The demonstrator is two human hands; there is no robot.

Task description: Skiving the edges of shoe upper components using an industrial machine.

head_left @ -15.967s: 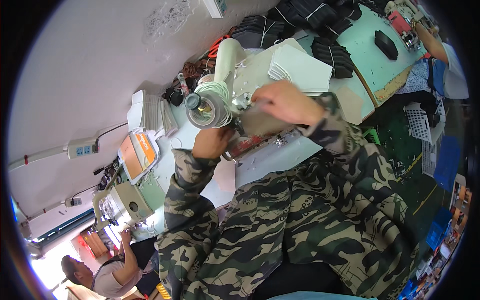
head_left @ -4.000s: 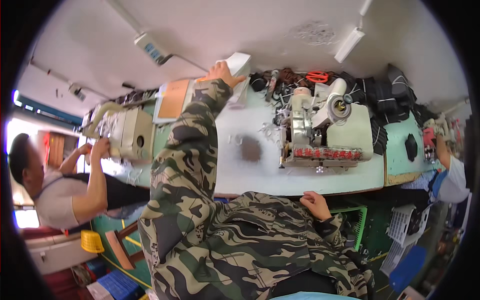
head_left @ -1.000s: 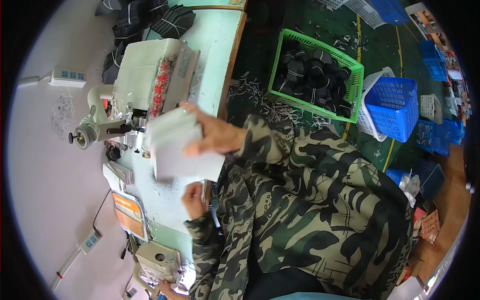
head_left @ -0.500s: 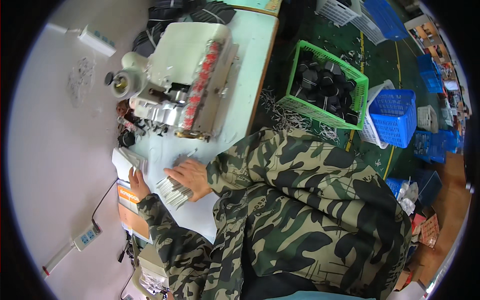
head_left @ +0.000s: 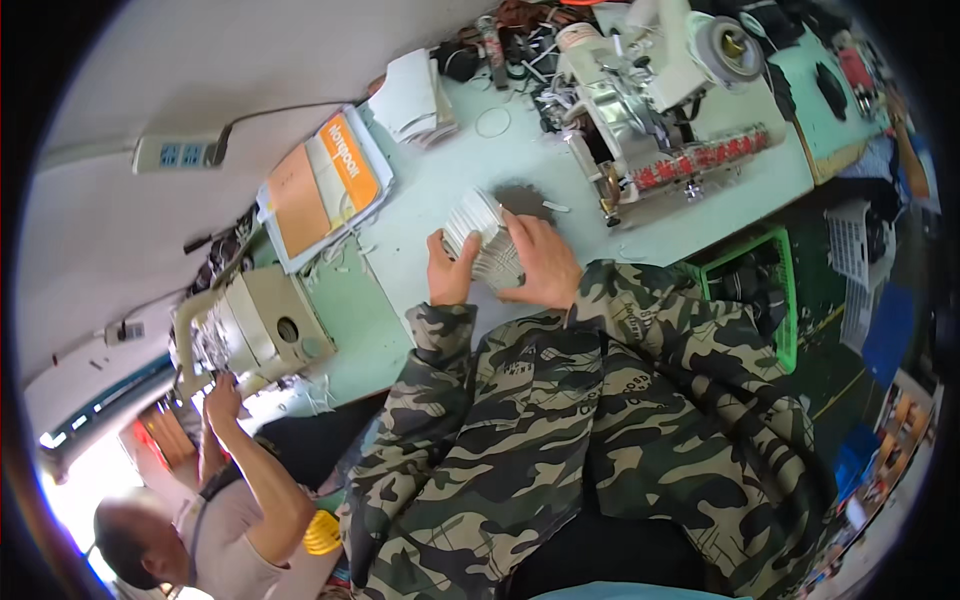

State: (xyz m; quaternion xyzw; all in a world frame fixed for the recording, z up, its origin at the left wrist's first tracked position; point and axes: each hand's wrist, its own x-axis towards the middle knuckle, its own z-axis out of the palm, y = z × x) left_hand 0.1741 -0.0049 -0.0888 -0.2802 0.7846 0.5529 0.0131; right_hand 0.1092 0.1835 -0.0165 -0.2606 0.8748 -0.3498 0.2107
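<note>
Both my hands are closed around a thick stack of thin white strips, just above the pale tabletop. My left hand grips its left side, thumb against the near face. From the right, my right hand wraps the other side with the fingers bent over its edge. Whether the strips are paper or cloth I cannot tell. A dark grey round patch shows just behind the stack. Beyond my hands lies a pile of white sheets.
A sewing machine stands at the back right; another machine is at the left, where a seated co-worker works. An orange-and-brown notebook lies on papers. A green crate with dark pieces sits on the floor at right.
My left hand has come from the white sheets to the stack, and both hands now hold it. The view has swung left, bringing the co-worker into sight.
</note>
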